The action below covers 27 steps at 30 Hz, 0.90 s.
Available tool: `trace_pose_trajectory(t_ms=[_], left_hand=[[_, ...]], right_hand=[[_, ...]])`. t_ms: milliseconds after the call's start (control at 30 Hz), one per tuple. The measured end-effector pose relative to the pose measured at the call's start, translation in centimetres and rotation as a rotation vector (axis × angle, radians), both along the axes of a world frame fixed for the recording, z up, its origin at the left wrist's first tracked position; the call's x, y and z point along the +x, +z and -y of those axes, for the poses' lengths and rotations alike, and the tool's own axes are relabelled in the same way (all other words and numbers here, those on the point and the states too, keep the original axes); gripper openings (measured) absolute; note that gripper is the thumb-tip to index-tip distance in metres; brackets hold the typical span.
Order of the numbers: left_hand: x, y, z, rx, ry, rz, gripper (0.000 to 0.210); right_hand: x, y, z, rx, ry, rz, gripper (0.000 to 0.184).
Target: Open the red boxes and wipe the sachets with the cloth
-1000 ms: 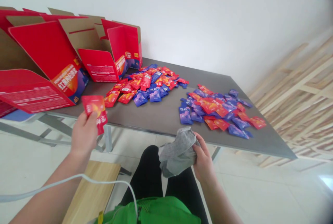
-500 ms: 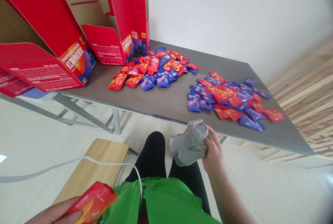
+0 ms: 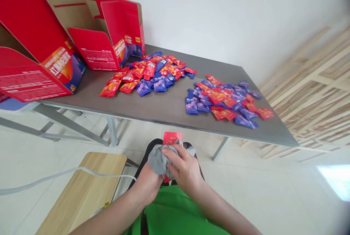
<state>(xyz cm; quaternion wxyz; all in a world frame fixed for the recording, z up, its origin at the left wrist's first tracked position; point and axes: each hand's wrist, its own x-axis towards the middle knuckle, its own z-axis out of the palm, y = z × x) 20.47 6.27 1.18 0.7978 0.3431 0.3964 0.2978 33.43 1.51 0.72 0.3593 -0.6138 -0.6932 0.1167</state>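
Over my lap, both hands meet at a grey cloth (image 3: 159, 160) and a red pouch (image 3: 171, 137). The cloth wraps around the middle of the pouch, whose red top sticks out above it and a bit of red shows below. My right hand (image 3: 186, 167) presses the cloth against the pouch with its fingers closed. Below the cloth is my left hand (image 3: 150, 184), gripping the pouch; its fingers are mostly hidden under the cloth.
On the grey table (image 3: 131, 109) lie a left pile of red and purple pouches (image 3: 149, 71) and a right pile (image 3: 221, 98). Red open cartons (image 3: 93, 51) stand at the left. A wooden stool (image 3: 82, 187) and a white cable (image 3: 60, 173) are low at left; wooden slats (image 3: 314, 93) lean at right.
My left hand has brought the red pouch from the lower left to above my lap. My right hand has moved left with the cloth and laid it around the pouch. The view has shifted right.
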Motion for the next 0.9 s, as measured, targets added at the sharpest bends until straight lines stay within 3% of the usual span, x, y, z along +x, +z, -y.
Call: trace_pose_trajectory(t_ms=[133,233,300,333,433,467,533,667,767,900], left_hand=[[-0.4,0.5,0.7,-0.062,-0.128,0.051,0.040],[-0.9,1.3,0.0,-0.103,-0.081,0.058,0.045],[-0.8,1.3,-0.4,-0.096,-0.032,0.049,0.044],[-0.5,1.1,-0.5,-0.085,-0.026,0.044,0.043],[0.4,0.1,-0.1,-0.021,-0.042,0.045,0.039],[0.6,-0.2,0.1,0.008,-0.063,0.042,0.038],[0.5,-0.6,0.5,0.065,-0.121,0.016,0.038],[-0.5,-0.4,0.0,0.162,-0.185,-0.057,0.047],[-0.8,-0.2,-0.8,0.488,-0.155,-0.274,0.047],[-0.1,-0.3,-0.6,1.152,-0.229,-0.595,0.053]], right_hand=[[4.0,-0.4,-2.2,-0.010,-0.407,-0.037,0.037],[5.7,-0.1,-1.9,0.100,-0.583,-0.129,0.036],[4.7,0.0,-0.9,0.201,-0.580,-0.176,0.036],[3.7,0.0,-0.3,0.224,-0.512,-0.173,0.035],[0.6,-0.3,0.7,0.138,-0.227,-0.067,0.032],[0.1,-0.4,0.6,0.084,-0.190,-0.030,0.032],[0.4,-0.6,0.0,0.008,-0.271,0.002,0.033],[4.0,-0.9,-1.5,0.005,-0.595,-0.142,0.035],[4.7,-0.9,-1.7,-0.034,-0.610,-0.463,0.037],[2.0,-0.5,-1.1,-0.212,-0.366,-0.849,0.044]])
